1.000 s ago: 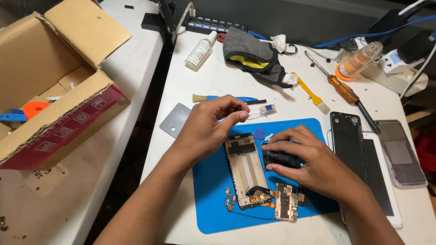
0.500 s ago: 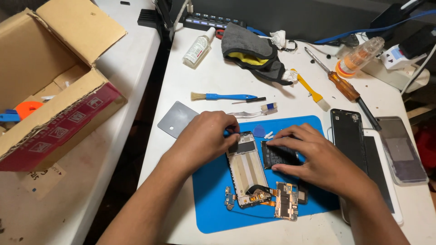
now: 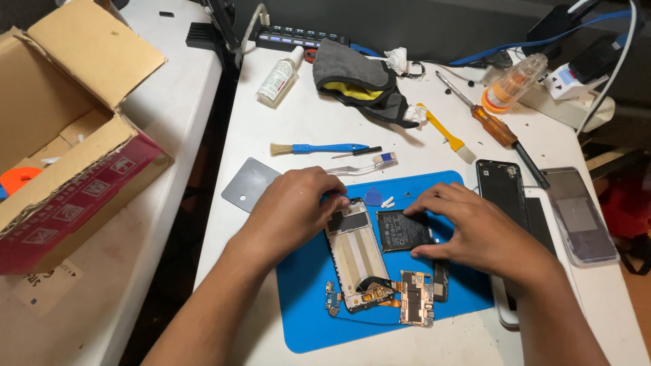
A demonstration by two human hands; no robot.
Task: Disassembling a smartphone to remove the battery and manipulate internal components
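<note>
On the blue mat (image 3: pixel 305 305) near the tabletop's front edge, I see the opened phone frame (image 3: pixel 354 257) under my left hand (image 3: pixel 291 207), fingers curled on its top; my right hand (image 3: pixel 475 230), loosely spread, grips the black battery (image 3: pixel 403 230) beside it.

At the far left we see an open brown cardboard box (image 3: pixel 64 129) with a red printed band along its near side. A small clear plastic bottle with a white label (image 3: pixel 278 76) lies far. At right lies a dark, glossy rectangular phone screen (image 3: pixel 578 215).
</note>
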